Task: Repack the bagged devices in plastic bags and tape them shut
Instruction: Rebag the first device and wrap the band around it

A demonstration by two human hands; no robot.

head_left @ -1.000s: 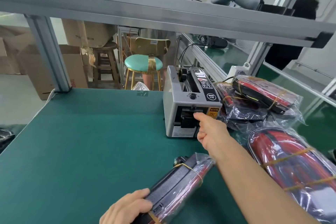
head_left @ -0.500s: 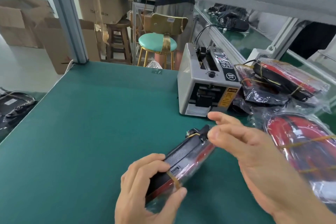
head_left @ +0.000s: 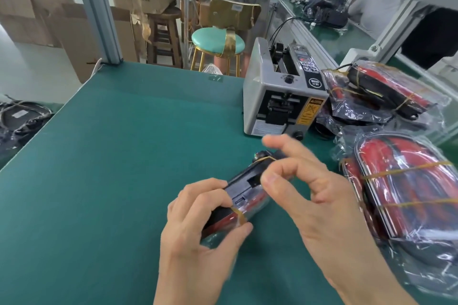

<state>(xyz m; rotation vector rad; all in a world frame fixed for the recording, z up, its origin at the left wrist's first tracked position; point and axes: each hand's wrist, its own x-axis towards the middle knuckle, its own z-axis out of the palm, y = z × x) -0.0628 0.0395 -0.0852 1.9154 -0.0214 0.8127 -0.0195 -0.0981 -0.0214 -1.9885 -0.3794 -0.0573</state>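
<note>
Left hand: it grips the near end of the bagged device, fingers on top and thumb on the side.
Right hand: its thumb and pointer finger meet at the far end of the device, beside a rubber band; I cannot tell if they pinch something.
Bagged device: black and red, in a clear bag, tilted over the green table, between the two hands.
Tape machine: a grey box that stands on the table behind the hands.
Pile of bagged devices: on the right, just beside the tape machine, with rubber bands around them.
Stool: a round, light green seat, behind the table.
Boxes: brown cardboard, far back on the left.
</note>
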